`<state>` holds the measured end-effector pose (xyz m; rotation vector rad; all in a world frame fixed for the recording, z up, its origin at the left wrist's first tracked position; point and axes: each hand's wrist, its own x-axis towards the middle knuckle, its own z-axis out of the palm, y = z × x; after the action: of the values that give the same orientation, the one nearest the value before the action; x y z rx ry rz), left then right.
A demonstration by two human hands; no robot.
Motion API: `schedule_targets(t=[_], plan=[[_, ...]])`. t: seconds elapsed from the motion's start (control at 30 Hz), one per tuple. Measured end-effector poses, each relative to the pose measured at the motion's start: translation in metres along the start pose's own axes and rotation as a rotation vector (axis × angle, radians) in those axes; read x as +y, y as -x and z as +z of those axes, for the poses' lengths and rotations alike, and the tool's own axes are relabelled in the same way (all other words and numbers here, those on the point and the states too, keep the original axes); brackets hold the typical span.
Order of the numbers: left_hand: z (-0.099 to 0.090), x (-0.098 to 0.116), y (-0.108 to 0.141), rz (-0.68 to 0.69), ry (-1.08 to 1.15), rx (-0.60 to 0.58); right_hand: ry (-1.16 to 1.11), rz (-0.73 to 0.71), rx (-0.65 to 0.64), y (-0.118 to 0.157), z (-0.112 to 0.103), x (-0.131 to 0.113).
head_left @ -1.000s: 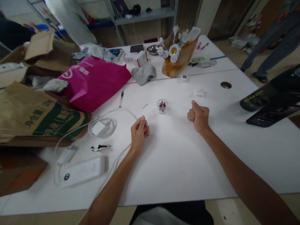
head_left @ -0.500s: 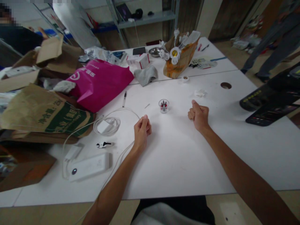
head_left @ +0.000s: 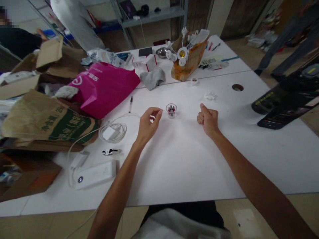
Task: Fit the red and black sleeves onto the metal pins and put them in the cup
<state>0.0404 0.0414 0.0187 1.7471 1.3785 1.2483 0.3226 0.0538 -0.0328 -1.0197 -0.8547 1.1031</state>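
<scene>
My left hand [head_left: 149, 123] is raised over the white table, thumb and fingers curved with a gap between them and nothing visible in it. Just right of its fingertips stands a small clear cup [head_left: 171, 114] holding several metal-tipped pieces with red parts, upright. My right hand [head_left: 208, 120] rests on the table as a closed fist, thumb on top, with nothing showing in it. Beyond that fist lies a crumpled white scrap [head_left: 210, 96].
Left are a pen [head_left: 131, 104], a coiled white cable [head_left: 122, 132], a small black-and-white tool [head_left: 110, 152], a white power bank [head_left: 96, 175] and a pink bag [head_left: 104, 88]. A paper bag [head_left: 188, 68] stands behind; a black bottle [head_left: 274, 94] is right. Other people stand beyond the table.
My left hand has opened from a fist and moved up toward the cup, covering the thin little stick that lay left of it. My right hand stays a fist. The view has shifted slightly.
</scene>
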Motion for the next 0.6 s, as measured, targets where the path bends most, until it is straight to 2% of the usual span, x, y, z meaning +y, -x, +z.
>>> schedule_targets(t=[0.1,0.27,0.33,0.6], plan=[[-0.005,0.005,-0.033,0.15,-0.125,-0.056,0.007,-0.004,-0.018,0.0,-0.001,0.0],[-0.012,0.013,-0.072,0.248,-0.333,-0.232,0.032,-0.024,-0.043,0.001,-0.002,-0.001],[-0.014,0.018,-0.078,0.267,-0.387,-0.287,0.02,-0.026,-0.05,0.001,-0.003,-0.001],[-0.014,0.035,-0.091,0.294,-0.475,-0.365,0.044,-0.032,-0.062,0.002,-0.003,0.0]])
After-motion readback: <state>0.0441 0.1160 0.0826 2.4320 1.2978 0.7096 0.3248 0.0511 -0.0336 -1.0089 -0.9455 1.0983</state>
